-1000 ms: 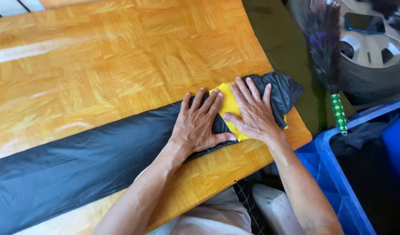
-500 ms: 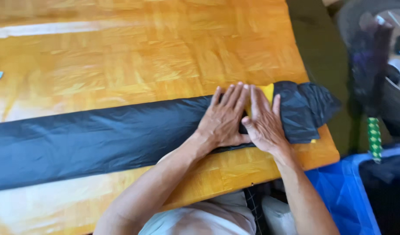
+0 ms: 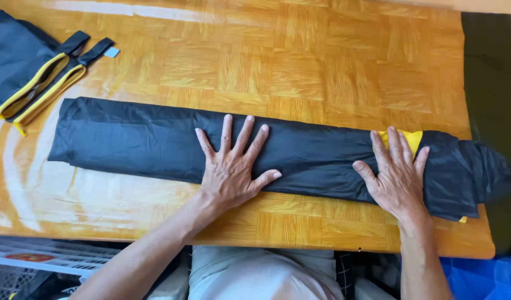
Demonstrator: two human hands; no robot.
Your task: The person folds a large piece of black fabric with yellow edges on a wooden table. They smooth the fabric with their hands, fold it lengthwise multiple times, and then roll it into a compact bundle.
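Both hands flat, fingers spread wide, holding nothing. L hand (image 3: 231, 166) presses mid of long folded black fabric (image 3: 139, 139); R hand (image 3: 397, 175) near its yellow patch (image 3: 412, 139), on wooden table (image 3: 300, 61).

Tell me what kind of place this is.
Probably a home work or storage corner. A wooden parquet table bears a long folded black fabric pressed flat by both hands; a black yellow-trimmed bag lies beside it, crates sit beneath.

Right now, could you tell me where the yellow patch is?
In the head view, the yellow patch shows near the right end of the folded black fabric, just beyond the right hand fingertips.
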